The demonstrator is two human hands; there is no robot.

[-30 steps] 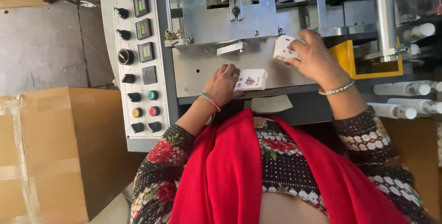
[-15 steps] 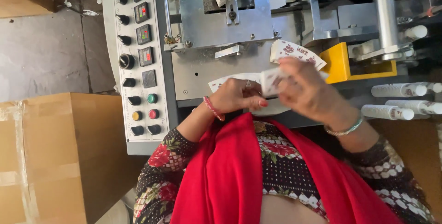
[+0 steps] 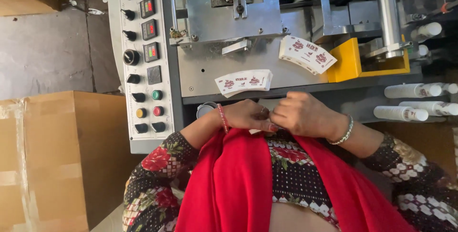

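- Your fingers first: both sets are curled in and meeting right at your chest, left hand (image 3: pixel 248 115) and right hand (image 3: pixel 305 115) knuckle to knuckle. They look pinched on the edge of the red scarf (image 3: pixel 238 175), but I honestly can't tell if anything else is tucked inside.
- What's changed: a second ago your right hand was up at 1 o'clock holding a fan of printed paper blanks, and the left was pressing the other stack. Now both hands have pulled back to you and neither is touching paper.
- So the blanks are parked: one stack (image 3: pixel 244 82) lies on the steel deck just at 12 o'clock from your left hand, the second stack (image 3: pixel 307 54) sits further out at 1 o'clock, leaning against the yellow guard (image 3: pixel 350 62). My read: feeding is paused while you sort out the scarf.
- The deck (image 3: pixel 210 70) is bare grey metal, with a control panel (image 3: pixel 143 55) of knobs, readouts and coloured buttons at 10 o'clock.
- Finished white paper cups (image 3: pixel 410 91) lie in rows at 3 o'clock.
- A cardboard box (image 3: pixel 62 160) sits at 8 o'clock on a rough concrete floor (image 3: pixel 47 51).
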